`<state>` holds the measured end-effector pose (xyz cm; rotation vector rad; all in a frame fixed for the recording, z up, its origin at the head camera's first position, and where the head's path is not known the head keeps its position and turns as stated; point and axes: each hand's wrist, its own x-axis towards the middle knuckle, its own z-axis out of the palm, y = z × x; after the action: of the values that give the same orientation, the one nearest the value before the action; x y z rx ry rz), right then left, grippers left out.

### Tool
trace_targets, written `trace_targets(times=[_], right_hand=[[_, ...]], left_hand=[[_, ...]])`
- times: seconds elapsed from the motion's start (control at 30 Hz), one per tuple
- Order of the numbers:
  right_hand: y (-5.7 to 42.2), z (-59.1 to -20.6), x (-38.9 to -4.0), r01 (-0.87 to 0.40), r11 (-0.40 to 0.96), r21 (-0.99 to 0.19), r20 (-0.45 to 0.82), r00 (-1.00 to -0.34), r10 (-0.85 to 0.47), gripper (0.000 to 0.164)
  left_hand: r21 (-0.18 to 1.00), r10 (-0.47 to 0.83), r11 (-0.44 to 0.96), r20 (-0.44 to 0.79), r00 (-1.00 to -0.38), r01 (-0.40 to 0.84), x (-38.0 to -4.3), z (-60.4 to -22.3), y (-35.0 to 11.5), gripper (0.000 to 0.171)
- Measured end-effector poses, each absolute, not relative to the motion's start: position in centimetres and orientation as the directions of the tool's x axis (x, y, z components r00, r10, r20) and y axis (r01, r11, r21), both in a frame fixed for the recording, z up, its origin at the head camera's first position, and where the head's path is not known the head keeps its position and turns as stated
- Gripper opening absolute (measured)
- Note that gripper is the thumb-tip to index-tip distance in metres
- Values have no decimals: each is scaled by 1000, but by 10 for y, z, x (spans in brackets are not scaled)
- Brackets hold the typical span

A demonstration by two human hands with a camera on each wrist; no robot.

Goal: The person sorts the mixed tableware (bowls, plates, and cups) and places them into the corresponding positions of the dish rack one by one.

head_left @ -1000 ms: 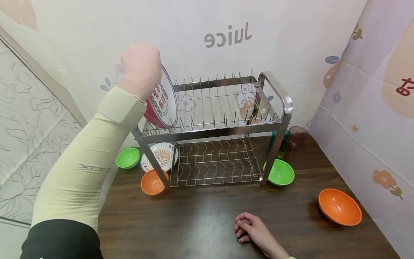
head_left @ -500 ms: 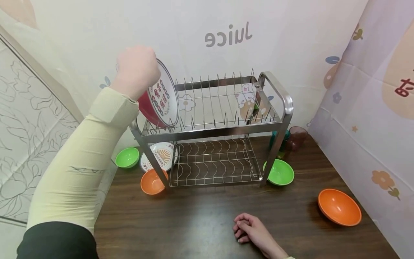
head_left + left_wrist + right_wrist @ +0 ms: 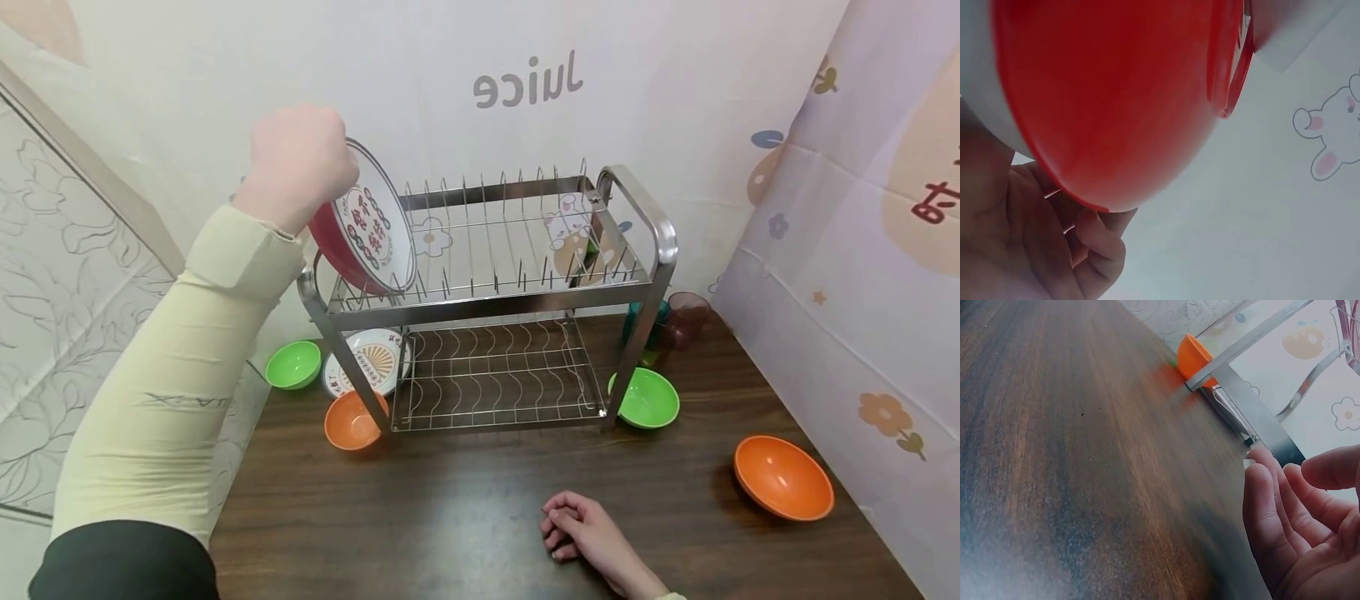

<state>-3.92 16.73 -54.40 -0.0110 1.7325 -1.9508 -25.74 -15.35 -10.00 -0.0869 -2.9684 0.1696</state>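
Note:
High at the left of the head view, my left hand (image 3: 303, 167) grips the upper rim of a large bowl (image 3: 378, 233), red outside and white inside with red printed characters. Its lower edge stands among the wires at the left end of the dish rack's upper tier (image 3: 495, 304), and the bowl leans left. Seen from the left wrist, the thumb and fingers pinch the rim of the bowl (image 3: 1116, 112) from both sides. My right hand (image 3: 592, 537) rests on the table at the front, fingers loosely curled around nothing.
Left of the rack are a green bowl (image 3: 293, 365), a printed white plate (image 3: 378, 358) and an orange bowl (image 3: 352, 423). On the right stand another green bowl (image 3: 648, 400), a larger orange bowl (image 3: 783, 477) and tinted cups (image 3: 686, 317). Patterned cloth walls enclose the table.
My left hand has shifted left and slightly down with the bowl's upper rim, so the bowl leans further left and shows more of its inside. The right hand stays put.

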Motion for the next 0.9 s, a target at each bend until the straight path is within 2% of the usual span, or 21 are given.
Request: trace_targets(times=[0.1, 0.27, 0.37, 0.63, 0.73, 0.9], right_hand=[[170, -544, -38, 377, -39, -925, -336, -862, -379, 30], [171, -544, -37, 391, -38, -920, -350, -859, -374, 29], [171, -542, -37, 403, -33, -915, -364, -855, -368, 29], [173, -542, -39, 391, -24, -920, -357, -863, -357, 30], [173, -545, -38, 380, -29, -924, -346, -867, -358, 31], [173, -545, -38, 375, -29, -926, -342, -872, -350, 31]], left_hand=[[-102, 70, 993, 192, -979, 51, -255, -101, -154, 21], [-55, 83, 996, 241, -967, 72, -252, -105, -154, 42], [2, 106, 994, 320, -941, 113, -249, -107, -156, 50], [101, 147, 969, 497, -855, 226, -232, -110, -168, 48], [124, 156, 949, 610, -777, 288, -225, -114, -174, 43], [161, 90, 909, 824, -559, 384, -216, -121, -191, 36]])
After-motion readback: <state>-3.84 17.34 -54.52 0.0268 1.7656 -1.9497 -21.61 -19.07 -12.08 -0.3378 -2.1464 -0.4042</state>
